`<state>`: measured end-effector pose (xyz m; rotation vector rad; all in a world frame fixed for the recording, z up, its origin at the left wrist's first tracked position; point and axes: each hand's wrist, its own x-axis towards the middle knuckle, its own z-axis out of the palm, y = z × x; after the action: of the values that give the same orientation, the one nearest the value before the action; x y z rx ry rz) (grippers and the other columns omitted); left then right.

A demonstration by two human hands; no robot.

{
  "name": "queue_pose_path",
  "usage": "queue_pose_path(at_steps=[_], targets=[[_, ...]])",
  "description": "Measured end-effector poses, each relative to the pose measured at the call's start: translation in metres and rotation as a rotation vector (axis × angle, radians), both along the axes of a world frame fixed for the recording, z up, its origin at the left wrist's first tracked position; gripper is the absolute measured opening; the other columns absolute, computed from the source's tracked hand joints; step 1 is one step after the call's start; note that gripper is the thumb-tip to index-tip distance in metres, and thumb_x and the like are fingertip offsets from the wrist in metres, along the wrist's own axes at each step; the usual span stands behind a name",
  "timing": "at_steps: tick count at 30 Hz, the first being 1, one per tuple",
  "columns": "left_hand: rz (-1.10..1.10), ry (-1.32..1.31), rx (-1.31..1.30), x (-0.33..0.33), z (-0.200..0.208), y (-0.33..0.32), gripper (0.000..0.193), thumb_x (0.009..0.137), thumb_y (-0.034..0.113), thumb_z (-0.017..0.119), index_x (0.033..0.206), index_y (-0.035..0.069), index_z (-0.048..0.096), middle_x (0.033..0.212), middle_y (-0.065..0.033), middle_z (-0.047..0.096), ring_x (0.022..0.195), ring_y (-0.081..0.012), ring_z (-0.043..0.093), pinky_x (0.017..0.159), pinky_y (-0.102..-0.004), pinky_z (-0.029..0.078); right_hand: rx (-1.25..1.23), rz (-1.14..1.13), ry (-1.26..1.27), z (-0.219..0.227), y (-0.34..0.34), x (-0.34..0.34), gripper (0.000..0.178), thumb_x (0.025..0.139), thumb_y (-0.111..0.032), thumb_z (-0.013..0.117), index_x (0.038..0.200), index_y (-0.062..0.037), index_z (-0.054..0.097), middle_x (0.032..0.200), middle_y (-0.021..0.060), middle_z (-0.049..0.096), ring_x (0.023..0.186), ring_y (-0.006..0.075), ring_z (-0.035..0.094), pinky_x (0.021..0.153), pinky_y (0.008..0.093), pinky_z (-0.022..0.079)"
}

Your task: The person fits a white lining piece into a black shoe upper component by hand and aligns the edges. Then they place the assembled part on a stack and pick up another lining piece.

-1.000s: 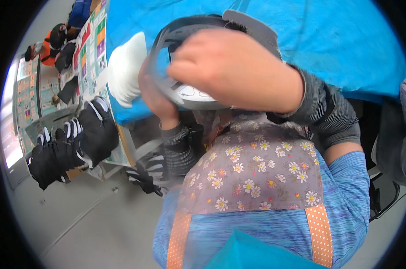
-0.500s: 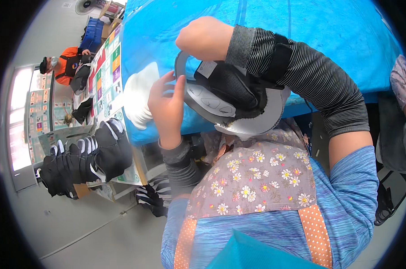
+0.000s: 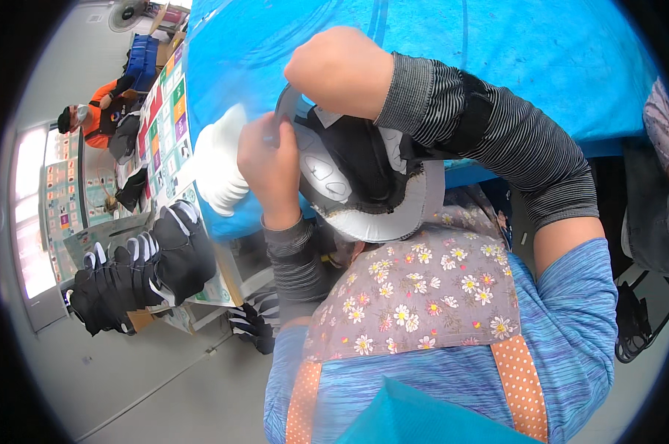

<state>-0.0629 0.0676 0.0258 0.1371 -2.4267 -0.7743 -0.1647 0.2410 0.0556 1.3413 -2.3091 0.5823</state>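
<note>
An upturned cap (image 3: 360,159) lies before me at the table edge, its dark inside showing. It has black panels, light grey padded sections and a pale curved brim (image 3: 379,222) toward my apron. My left hand (image 3: 268,174) pinches the grey band (image 3: 285,103) at the cap's left rim; its fingers are slightly blurred. Bent over the far side, my right hand (image 3: 338,72) is closed on the same band, with its fingertips hidden beneath. A stack of white curved brim pieces (image 3: 222,163) sits on the table just left of my left hand.
A blue cover (image 3: 512,66) lies over the table. To the left, stacked black caps (image 3: 138,266) stand by a side table with coloured printed sheets (image 3: 173,122). Farther off, a person in orange (image 3: 101,115) works near a blue crate (image 3: 142,59). A dark bag (image 3: 649,214) hangs at right.
The cap has shifted left and turned, bringing more of its inside and brim into view. My left hand has closed from spread fingers onto the band. The right hand stays nearly in place.
</note>
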Motion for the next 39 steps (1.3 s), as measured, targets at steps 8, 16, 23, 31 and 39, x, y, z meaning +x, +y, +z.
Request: queue_pose_path(at_steps=[8,16,23,31,39], targets=[[-0.040,0.079,-0.137,-0.018,-0.009,0.001,0.013,0.083,0.011,0.071,0.091,0.001,0.069,0.085,-0.0120,0.067,0.080,-0.0296,0.063,0.073,-0.0396,0.048,0.027,-0.032,-0.118,0.005,0.011,0.010,0.012,0.071,-0.010,0.069,0.081,-0.0035,0.068,0.071,0.0142,0.064,0.071,0.0333,0.067,0.063,0.0402,0.055],[0.001,0.103,-0.081,0.000,-0.014,-0.002,0.018,0.084,0.013,0.078,0.087,-0.001,0.068,0.076,-0.0050,0.064,0.064,-0.0116,0.056,0.059,-0.0269,0.044,-0.022,-0.061,-0.119,-0.003,0.016,0.016,0.011,0.072,-0.011,0.069,0.079,-0.0039,0.065,0.075,0.0121,0.063,0.074,0.0328,0.065,0.063,0.0409,0.054],[0.005,0.127,-0.072,0.007,-0.012,-0.002,0.018,0.084,0.010,0.078,0.094,-0.001,0.067,0.077,-0.0053,0.066,0.066,-0.0109,0.058,0.061,-0.0257,0.046,-0.074,-0.027,-0.101,-0.009,0.028,0.015,0.012,0.073,-0.010,0.068,0.083,-0.0034,0.064,0.078,0.0129,0.063,0.077,0.0342,0.064,0.067,0.0419,0.053],[0.004,0.078,0.058,0.016,0.000,0.014,0.022,0.083,0.005,0.075,0.103,0.001,0.067,0.087,-0.0085,0.069,0.074,-0.0151,0.065,0.053,-0.0276,0.048,-0.141,-0.073,0.104,-0.014,0.027,0.012,0.009,0.076,-0.007,0.069,0.085,-0.0053,0.068,0.088,0.0089,0.066,0.089,0.0250,0.068,0.070,0.0366,0.057],[-0.106,0.183,-0.130,0.018,0.008,0.026,0.026,0.081,0.003,0.075,0.106,0.003,0.067,0.082,-0.0046,0.062,0.064,-0.0115,0.056,0.061,-0.0266,0.045,-0.211,0.009,0.172,-0.025,0.025,0.008,0.015,0.074,-0.008,0.067,0.087,-0.0068,0.059,0.085,0.0042,0.056,0.087,0.0224,0.062,0.069,0.0348,0.053]])
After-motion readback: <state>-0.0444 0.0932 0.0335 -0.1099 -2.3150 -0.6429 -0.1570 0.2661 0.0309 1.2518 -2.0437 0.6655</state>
